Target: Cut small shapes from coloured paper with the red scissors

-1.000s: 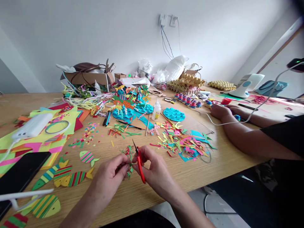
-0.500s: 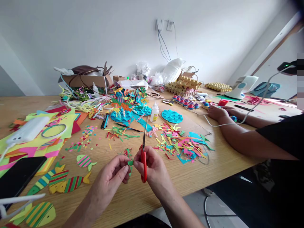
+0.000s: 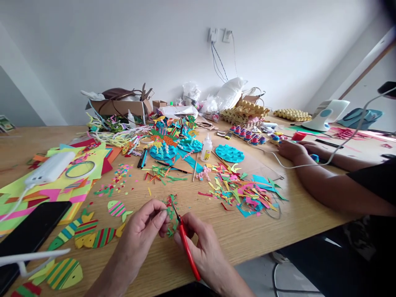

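Observation:
My left hand (image 3: 145, 227) is pinched closed at the fingertips on a small piece of green paper, mostly hidden by the fingers. My right hand (image 3: 206, 247) grips a pair of scissors (image 3: 186, 245) with red handles. Their dark blades point up and left, close to the left fingertips. Beneath and beyond the fingertips lie tiny green and red paper scraps (image 3: 170, 232). Left of my left hand are several striped paper fish, among them a pink-and-green one (image 3: 116, 208) and a yellow-and-green one (image 3: 65, 274).
A glue bottle (image 3: 206, 149) stands beside a blue egg-carton piece (image 3: 229, 153). Loose paper cuttings (image 3: 244, 189) spread to the right. A phone (image 3: 34, 227) and coloured sheets (image 3: 99, 159) lie at left. Another person's forearm (image 3: 318, 187) rests on the table at right.
My right hand has drawn back from the left fingertips and lowered. The scissors have swung from pointing forward to tilting left, with their tips by my left hand. The view has shifted slightly left.

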A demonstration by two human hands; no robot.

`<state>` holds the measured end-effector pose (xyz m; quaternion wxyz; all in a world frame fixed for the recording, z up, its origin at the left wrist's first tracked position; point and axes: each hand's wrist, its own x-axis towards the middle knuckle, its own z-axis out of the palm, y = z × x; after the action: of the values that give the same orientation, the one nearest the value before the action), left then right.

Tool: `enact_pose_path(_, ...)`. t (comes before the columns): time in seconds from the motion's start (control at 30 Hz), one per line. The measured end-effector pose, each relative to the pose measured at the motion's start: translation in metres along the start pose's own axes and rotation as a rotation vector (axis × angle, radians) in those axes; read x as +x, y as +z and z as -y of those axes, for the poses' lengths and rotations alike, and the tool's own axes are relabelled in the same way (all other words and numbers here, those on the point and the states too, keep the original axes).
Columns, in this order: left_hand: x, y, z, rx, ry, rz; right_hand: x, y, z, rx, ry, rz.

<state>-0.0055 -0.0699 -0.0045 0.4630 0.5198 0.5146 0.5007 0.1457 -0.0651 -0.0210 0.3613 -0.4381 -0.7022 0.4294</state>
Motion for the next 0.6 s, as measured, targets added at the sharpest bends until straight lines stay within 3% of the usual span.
enact_pose_path(0.27,-0.0002,-0.0001,-0.0039,0.028,0.009,0.025,-0.0016,0.0024,-0.0004,-0.107,-0.02,0.054)
enact_pose_path(0.6,-0.0003,-0.0036,-0.0016,0.089,-0.014,0.069,-0.0013,0.0054,-0.008,-0.123,-0.044,-0.001)
